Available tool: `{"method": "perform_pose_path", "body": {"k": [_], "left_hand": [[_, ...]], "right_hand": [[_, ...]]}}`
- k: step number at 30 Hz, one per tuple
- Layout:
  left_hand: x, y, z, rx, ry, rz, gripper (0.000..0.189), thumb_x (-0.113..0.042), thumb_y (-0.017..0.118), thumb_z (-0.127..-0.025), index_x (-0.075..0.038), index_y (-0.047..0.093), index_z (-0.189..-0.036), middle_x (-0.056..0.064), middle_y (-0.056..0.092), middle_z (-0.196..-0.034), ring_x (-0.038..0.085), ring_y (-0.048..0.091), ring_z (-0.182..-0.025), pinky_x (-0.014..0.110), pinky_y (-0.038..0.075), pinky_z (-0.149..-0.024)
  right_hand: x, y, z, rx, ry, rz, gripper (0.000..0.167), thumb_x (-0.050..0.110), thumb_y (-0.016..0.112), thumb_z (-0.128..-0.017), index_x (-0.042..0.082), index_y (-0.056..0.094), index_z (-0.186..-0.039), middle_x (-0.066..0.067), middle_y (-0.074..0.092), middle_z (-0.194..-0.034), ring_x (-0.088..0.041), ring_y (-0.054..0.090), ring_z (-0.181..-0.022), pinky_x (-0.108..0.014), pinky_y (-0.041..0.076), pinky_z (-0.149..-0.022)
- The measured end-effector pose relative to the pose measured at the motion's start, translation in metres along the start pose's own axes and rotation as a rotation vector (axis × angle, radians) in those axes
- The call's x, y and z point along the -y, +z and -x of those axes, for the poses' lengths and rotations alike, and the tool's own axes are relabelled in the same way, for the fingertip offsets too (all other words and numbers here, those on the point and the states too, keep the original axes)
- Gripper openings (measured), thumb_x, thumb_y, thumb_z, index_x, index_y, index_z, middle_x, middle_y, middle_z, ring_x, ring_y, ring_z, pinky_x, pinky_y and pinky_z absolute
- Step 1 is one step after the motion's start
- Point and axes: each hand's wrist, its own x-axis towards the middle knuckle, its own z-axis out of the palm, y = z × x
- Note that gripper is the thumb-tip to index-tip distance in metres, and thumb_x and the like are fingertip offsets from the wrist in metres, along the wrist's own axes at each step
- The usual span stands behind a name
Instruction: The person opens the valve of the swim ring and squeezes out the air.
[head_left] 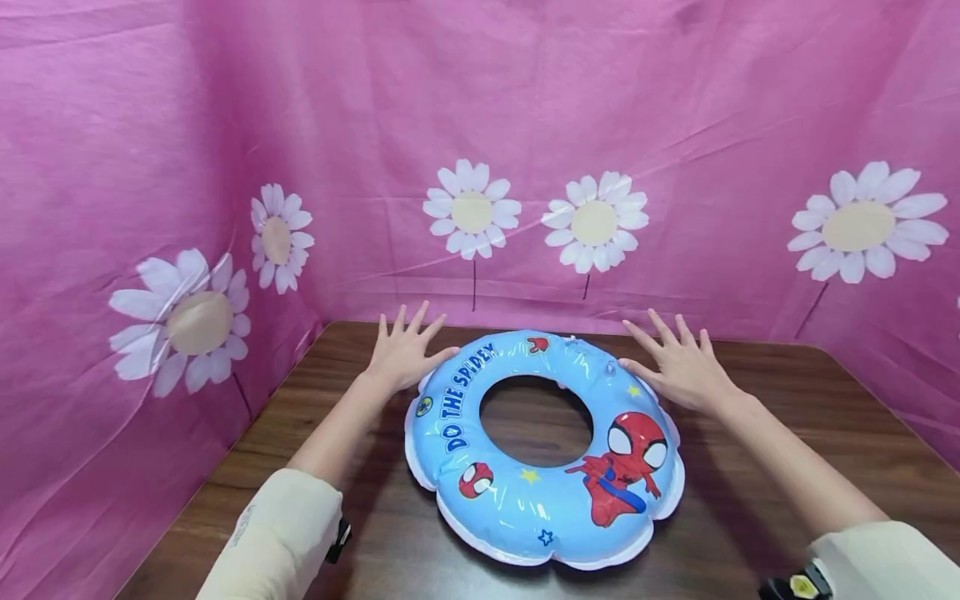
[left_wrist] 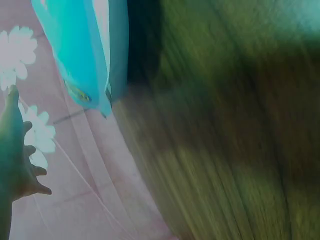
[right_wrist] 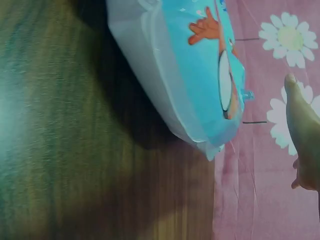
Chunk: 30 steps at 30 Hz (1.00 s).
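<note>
A blue inflated swim ring (head_left: 502,508) lies flat on the wooden table, printed with "DO THE SPIDEY" and a red masked figure (head_left: 622,471). At its far left edge my left hand (head_left: 405,357) is spread, the thumb near the rim. My right hand (head_left: 684,367) is likewise spread by the far right edge, thumb toward the ring. Both wrist views show the left hand (left_wrist: 17,155) and the right hand (right_wrist: 305,132) with a gap to the ring's side. Neither hand holds anything. A small clear valve (right_wrist: 247,95) sticks out from the ring in the right wrist view.
Dark brown wooden table (head_left: 795,417) under the ring, its far edge close behind the hands. Pink cloth (head_left: 555,83) with white daisies hangs behind and at both sides. Black straps (head_left: 339,540) show at the cream sleeves (head_left: 277,533).
</note>
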Motion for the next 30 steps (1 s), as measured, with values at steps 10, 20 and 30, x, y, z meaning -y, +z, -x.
{"method": "perform_pose_path", "body": {"k": [10,20,30], "left_hand": [[-0.055,0.013,0.045,-0.144,0.307,0.112,0.069,-0.065,0.037,-0.087,-0.025,0.035,-0.143,0.006,0.020,-0.150,0.032,0.016,-0.135,0.053,0.008,-0.106],[-0.098,0.037,0.101,0.023,0.725,0.121,0.064,-0.060,0.029,-0.092,-0.023,0.033,-0.144,0.000,0.026,-0.148,0.022,0.017,-0.136,0.048,0.012,-0.107],[-0.072,0.054,0.097,-0.066,0.935,0.004,0.062,-0.057,0.035,-0.093,-0.020,0.035,-0.143,-0.002,0.047,-0.135,0.014,0.040,-0.124,0.034,0.021,-0.106]], "right_hand": [[0.016,0.021,0.029,-0.054,-0.152,-0.045,0.070,0.053,0.053,-0.086,0.024,0.029,-0.145,-0.017,0.018,-0.149,-0.051,0.013,-0.129,-0.070,0.007,-0.095],[0.026,0.044,0.054,0.012,-0.289,-0.115,0.060,0.049,0.056,-0.086,0.024,0.043,-0.139,-0.014,0.025,-0.147,-0.042,0.011,-0.134,-0.061,0.005,-0.102],[0.031,0.054,0.070,-0.033,-0.345,-0.070,0.052,0.045,0.054,-0.089,0.023,0.050,-0.135,-0.013,0.030,-0.145,-0.043,0.016,-0.132,-0.036,-0.006,-0.108]]}}
